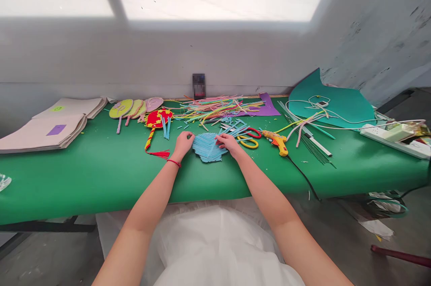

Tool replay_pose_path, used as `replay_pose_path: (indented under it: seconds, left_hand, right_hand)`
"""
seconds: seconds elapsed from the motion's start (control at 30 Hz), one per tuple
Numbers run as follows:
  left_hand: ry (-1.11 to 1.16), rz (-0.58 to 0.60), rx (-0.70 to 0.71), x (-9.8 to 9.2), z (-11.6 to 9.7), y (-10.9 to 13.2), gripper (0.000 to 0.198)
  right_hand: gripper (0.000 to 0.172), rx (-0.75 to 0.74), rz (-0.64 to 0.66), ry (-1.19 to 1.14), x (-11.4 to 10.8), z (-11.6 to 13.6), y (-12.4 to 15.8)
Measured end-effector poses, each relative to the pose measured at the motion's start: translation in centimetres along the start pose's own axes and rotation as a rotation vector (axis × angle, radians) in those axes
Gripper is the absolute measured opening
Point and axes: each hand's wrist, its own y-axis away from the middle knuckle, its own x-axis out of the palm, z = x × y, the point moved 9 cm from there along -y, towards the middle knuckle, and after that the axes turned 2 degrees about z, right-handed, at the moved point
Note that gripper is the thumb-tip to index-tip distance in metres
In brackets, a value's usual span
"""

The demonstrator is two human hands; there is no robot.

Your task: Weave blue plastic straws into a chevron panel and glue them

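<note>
A flat, leaf-like piece of light blue pipe cleaners (208,150) lies on the green table in front of me, its rows slanting out from a middle line. My left hand (184,144) is closed at its left edge, thumb and finger pinched together. Over its upper right part, my right hand (230,144) pinches at the strips. Exactly what lies between the fingertips is small and partly hidden. Loose blue pipe cleaners (243,130) fan out just beyond the right hand. Scissors with red and yellow handles (249,143) rest right of that hand.
A yellow glue gun (279,142) with a black cord lies to the right, near a white power strip (393,139). Colourful pipe cleaners (215,108) are piled at the back. Left are a red fan with tassel (158,118), pastel fans (121,108) and paper stacks (43,131).
</note>
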Motion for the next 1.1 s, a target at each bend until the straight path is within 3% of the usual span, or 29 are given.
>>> replay_pose_path:
  seconds: [0.13, 0.27, 0.37, 0.63, 0.87, 1.1]
  left_hand:
    - [0.278, 0.124, -0.054, 1.0, -0.2, 0.2, 0.021]
    - [0.560, 0.304, -0.110, 2.7, -1.1, 1.1, 0.046]
    - [0.617, 0.273, -0.103, 2.4, -1.5, 1.1, 0.050]
    - [0.721, 0.136, -0.125, 1.3, -0.7, 0.5, 0.063]
    - [0.443, 0.105, -0.080, 1.6, 0.2, 0.1, 0.048]
    - [0.430, 0.152, -0.083, 2.0, 0.3, 0.1, 0.050]
  right_hand:
    - [0.028, 0.005, -0.009, -0.004, 0.0, 0.1, 0.1]
    - [0.029, 0.010, -0.021, -0.008, 0.0, 0.3, 0.3]
    - [0.032, -0.015, -0.031, -0.025, -0.1, 0.9, 0.5]
    - [0.041, -0.264, -0.155, -0.194, -1.3, 4.4, 1.6]
    - [0.043, -0.235, -0.164, -0.132, -1.3, 4.3, 1.7]
    - [0.041, -0.230, -0.147, -0.119, -1.1, 4.3, 1.8]
